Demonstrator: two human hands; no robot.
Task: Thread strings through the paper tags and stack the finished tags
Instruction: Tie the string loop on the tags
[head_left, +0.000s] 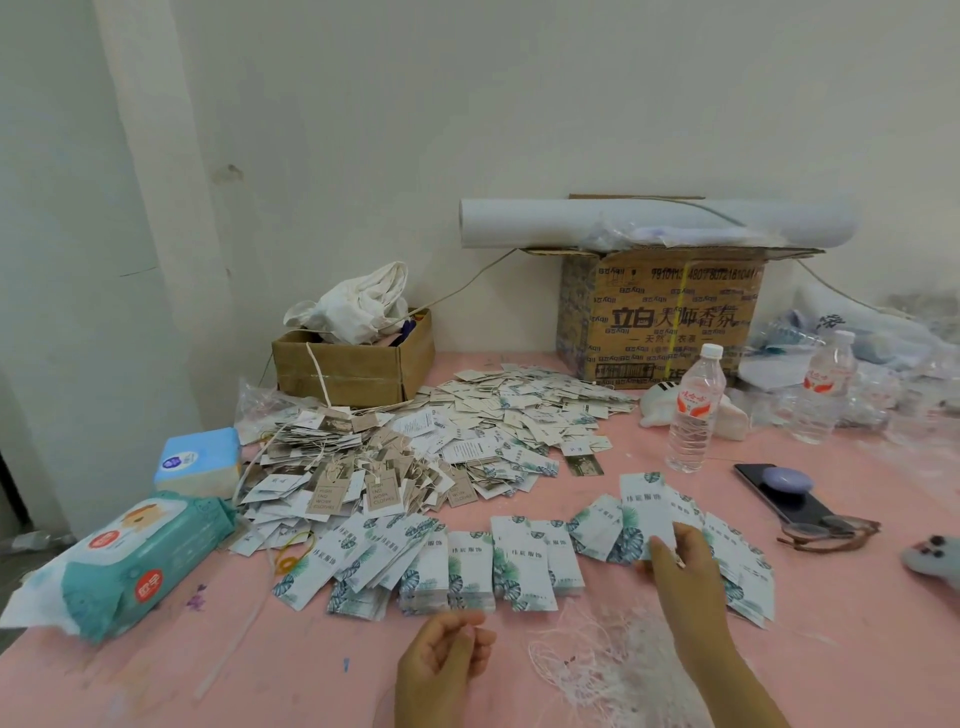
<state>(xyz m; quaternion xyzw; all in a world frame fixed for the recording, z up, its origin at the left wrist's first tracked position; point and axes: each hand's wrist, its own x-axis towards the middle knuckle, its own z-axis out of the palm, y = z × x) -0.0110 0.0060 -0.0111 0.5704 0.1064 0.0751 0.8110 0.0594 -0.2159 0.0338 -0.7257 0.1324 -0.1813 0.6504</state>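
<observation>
Here, the raised tag (644, 506), white with green leaves, stands above the right end of a row of tags (470, 566) that lies in a curve on the pink table (156, 675), just in front of the person. The right hand (678, 558) pinches this tag at its lower edge between thumb and fingers. The left hand (447, 652) is over the table near the middle of the row, its fingers curled inward; I cannot tell if they hold something thin. A loose bundle of strings (597, 662) lies on the table between the two arms. Behind the row there is a big heap of tags (493, 415), and at its left side many brown tags with strings (343, 467). A water bottle (693, 410) stands to the right of the heap, and a phone (779, 496) and glasses (826, 532) lie near the right hand. A pack of wipes (145, 564) lies at the left edge.
</observation>
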